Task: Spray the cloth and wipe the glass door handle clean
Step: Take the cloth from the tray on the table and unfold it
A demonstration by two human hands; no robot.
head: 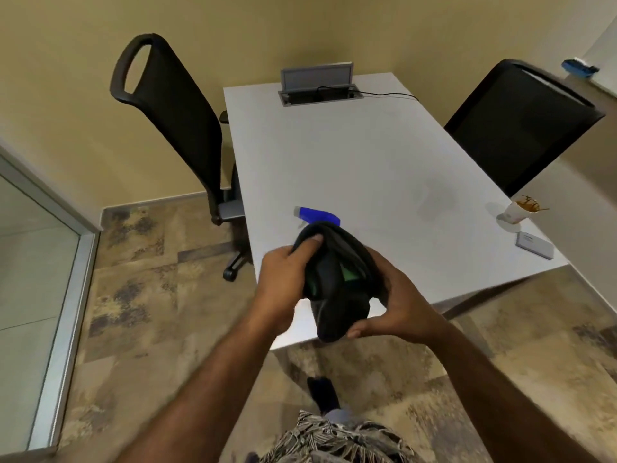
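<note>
A dark, bunched cloth [334, 279] with green patches is held over the near corner of the white table [367, 155]. My left hand [283, 279] grips its left side, thumb on top. Cupping its right and lower end is my right hand [397, 305]. Just behind the cloth, a spray bottle [317, 216] with a blue and white head stands on the table, its body hidden by the cloth. A glass panel with a metal frame [66, 295] is at the left edge; no door handle is in view.
Two black mesh office chairs stand at the table's left [173, 128] and right [521, 125]. A stained paper cup [517, 210] and a small grey card [534, 244] sit near the right edge. An open cable box [317, 85] with a black cord is at the far end.
</note>
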